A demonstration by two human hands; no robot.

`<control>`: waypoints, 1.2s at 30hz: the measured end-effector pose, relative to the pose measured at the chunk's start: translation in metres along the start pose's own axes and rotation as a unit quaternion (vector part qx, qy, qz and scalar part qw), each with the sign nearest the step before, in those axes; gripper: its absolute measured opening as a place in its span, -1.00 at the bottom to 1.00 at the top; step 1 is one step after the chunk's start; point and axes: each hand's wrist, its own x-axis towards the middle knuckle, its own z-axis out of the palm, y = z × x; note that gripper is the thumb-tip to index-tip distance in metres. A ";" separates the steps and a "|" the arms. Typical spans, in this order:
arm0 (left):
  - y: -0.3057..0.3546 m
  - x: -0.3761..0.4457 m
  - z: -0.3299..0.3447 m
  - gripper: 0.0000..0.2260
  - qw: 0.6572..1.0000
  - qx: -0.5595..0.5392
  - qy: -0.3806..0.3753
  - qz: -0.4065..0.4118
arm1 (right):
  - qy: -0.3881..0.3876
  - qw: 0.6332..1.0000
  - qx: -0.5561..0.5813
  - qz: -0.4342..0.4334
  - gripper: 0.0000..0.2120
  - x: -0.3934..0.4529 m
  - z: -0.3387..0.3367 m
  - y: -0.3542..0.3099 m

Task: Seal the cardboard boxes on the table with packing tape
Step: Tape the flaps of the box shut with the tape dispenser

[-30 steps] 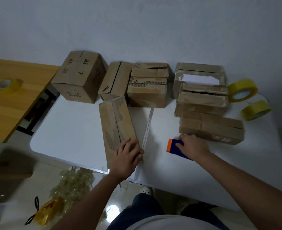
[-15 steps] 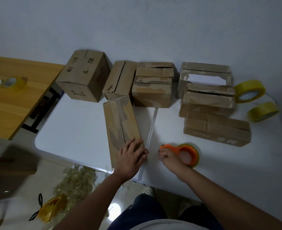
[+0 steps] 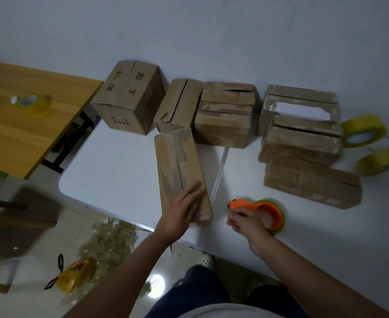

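Cardboard box (image 3: 179, 166) under left hand (image 3: 182, 212); tape dispenser (image 3: 261, 211) in right hand (image 3: 246, 222).

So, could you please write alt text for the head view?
A person's left hand presses flat on a long cardboard box on a white table, while the right hand grips an orange tape dispenser. More boxes line the wall, with two yellow tape rolls at right.
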 end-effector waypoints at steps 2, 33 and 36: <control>-0.015 -0.009 -0.002 -0.58 0.997 0.069 -0.033 0.008 | 0.021 1.000 -0.002 -0.019 -0.89 -0.004 0.001 -0.001; 0.010 -0.003 0.006 -0.35 0.955 0.293 -0.040 0.016 | 0.041 0.982 -0.065 -0.171 -0.92 0.011 -0.001 0.016; 0.012 -0.001 0.014 -0.34 0.948 0.317 -0.041 0.010 | 0.039 0.978 -0.075 -0.191 -0.93 0.017 -0.002 0.015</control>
